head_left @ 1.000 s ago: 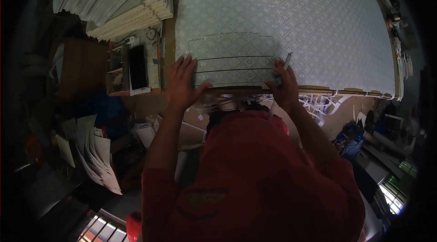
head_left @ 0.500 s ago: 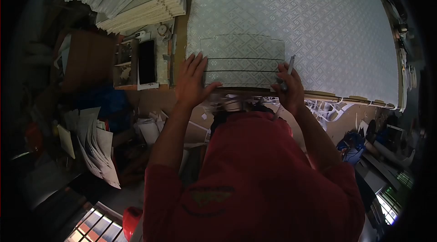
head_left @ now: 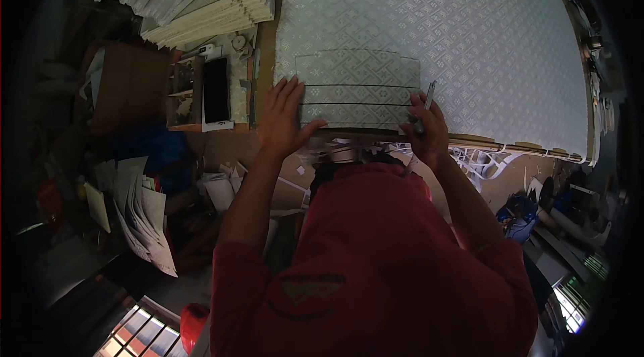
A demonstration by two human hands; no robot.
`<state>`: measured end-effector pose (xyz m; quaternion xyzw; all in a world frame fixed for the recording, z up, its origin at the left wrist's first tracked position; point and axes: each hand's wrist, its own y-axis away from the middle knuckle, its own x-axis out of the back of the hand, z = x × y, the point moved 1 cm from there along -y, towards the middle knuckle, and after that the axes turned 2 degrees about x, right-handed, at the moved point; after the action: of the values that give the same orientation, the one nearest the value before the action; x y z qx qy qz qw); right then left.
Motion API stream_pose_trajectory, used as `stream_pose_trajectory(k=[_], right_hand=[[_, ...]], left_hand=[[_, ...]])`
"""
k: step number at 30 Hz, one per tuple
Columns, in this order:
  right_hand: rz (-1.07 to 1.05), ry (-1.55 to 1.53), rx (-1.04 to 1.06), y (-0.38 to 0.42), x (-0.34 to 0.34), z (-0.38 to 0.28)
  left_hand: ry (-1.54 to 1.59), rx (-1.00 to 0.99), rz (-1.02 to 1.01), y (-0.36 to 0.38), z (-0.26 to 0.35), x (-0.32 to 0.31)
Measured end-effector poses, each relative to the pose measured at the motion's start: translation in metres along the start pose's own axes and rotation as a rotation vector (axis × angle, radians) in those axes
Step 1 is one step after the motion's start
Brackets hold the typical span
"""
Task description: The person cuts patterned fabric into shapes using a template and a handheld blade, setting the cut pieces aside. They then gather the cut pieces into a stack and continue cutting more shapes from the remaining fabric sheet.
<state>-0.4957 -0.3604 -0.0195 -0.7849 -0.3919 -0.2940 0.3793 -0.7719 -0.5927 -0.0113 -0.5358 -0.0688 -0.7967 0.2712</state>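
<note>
My left hand (head_left: pixel 283 121) lies flat with fingers spread at the left end of some pale green patterned strips (head_left: pixel 355 95). These strips lie one above another near the front edge of the table, with dark lines between them. They match the large patterned sheet (head_left: pixel 476 41) beneath. At their right end, my right hand (head_left: pixel 429 130) is closed around a slim silver utility knife (head_left: pixel 430 95), its tip pointing away from me. The fingers of that hand rest close to the strips' right edge.
Stacked patterned sheets (head_left: pixel 208 18) stand at the back left. Nearer on that side are a wooden box (head_left: pixel 182 112) with compartments, a black phone (head_left: pixel 217 88) and a tape roll (head_left: pixel 240 43). Loose cut sheets (head_left: pixel 141 216) hang lower left; a blue bag (head_left: pixel 518 216) sits lower right.
</note>
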Motion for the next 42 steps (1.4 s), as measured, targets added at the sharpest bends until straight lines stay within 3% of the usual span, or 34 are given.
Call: stream_pose_trajectory(k=[42], right_hand=[[0.043,0.012,0.038,0.0023,-0.0017,0.0044]], left_hand=[[-0.028,-0.03,-0.005,-0.0024,0.0029,0.0018]])
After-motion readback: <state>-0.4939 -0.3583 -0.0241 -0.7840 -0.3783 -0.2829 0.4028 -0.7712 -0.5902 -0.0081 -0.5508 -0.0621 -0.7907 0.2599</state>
